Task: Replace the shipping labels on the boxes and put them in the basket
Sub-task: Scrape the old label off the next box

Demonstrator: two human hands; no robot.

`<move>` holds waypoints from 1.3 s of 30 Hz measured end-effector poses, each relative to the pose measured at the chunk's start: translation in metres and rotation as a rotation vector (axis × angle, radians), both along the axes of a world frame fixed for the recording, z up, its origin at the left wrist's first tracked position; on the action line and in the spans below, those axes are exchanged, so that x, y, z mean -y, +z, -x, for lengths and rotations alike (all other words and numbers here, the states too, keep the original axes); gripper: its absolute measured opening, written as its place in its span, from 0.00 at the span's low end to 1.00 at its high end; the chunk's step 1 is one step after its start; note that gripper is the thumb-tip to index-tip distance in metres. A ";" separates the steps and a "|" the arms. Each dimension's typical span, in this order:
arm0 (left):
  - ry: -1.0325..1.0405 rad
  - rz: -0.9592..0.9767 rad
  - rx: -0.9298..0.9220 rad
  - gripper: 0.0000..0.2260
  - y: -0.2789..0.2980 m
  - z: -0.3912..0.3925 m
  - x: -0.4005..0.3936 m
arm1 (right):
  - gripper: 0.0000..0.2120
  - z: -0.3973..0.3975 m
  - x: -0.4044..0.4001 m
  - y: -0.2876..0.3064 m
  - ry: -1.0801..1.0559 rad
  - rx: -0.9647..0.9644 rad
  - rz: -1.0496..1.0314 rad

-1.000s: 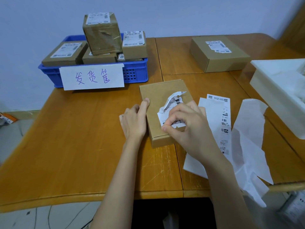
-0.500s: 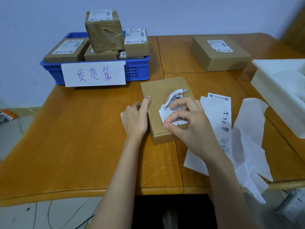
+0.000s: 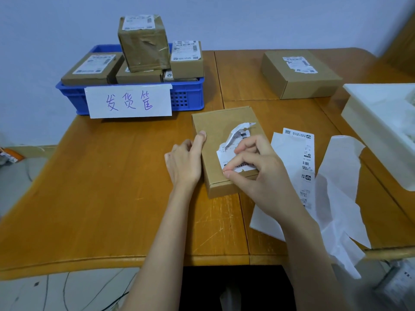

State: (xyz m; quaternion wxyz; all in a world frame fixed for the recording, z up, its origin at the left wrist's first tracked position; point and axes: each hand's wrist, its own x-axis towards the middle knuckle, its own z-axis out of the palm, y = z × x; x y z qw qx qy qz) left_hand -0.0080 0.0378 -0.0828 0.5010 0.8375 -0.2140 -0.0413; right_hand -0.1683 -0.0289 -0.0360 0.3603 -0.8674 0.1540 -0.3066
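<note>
Two hands – left (image 3: 184, 162) flat against box (image 3: 222, 131) | right (image 3: 253, 167) pinching torn label (image 3: 235, 140)

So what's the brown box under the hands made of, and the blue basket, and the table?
The brown box looks like plain matte cardboard: dull tan, with folded edges and a torn paper label peeling off it. The blue basket looks like hard moulded plastic, with a grid of little holes in its wall. The table seems to be varnished wood, or maybe a wood-look coating: orange grain, slight shine, pale scratches.
</note>
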 end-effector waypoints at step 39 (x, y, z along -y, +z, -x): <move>-0.004 -0.012 0.010 0.32 0.000 -0.001 0.001 | 0.03 -0.013 -0.018 -0.004 -0.247 0.059 -0.132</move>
